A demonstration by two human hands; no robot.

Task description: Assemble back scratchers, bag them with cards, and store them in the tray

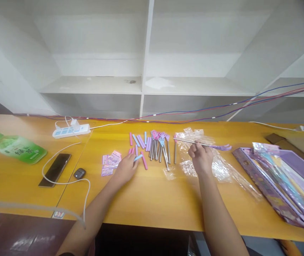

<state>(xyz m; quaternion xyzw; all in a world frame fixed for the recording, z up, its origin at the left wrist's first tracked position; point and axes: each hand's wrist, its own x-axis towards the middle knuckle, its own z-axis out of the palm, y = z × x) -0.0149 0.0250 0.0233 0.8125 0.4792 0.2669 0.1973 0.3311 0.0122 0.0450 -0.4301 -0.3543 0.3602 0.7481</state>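
My left hand [126, 167] is closed on a light blue tube [138, 157] that sticks out past the fingertips. Loose pink, purple and blue tubes [141, 141] lie just beyond it, and a pink one [144, 161] is beside it. Raised above the table, my right hand [202, 157] grips the metal rod of a back scratcher [221, 147] whose purple hand-shaped head points right. Several more back scratchers [162, 144], with pink, purple and blue heads, lie bunched between my hands. Small printed cards [110, 161] lie left of my left hand.
Clear plastic bags [222, 169] spread under and around my right hand. At the right stands a purple box [269, 192] holding wrapped items. A green bottle [21, 147], a phone [55, 170], a dark earbud-like case [80, 173] and a power strip [71, 131] occupy the left.
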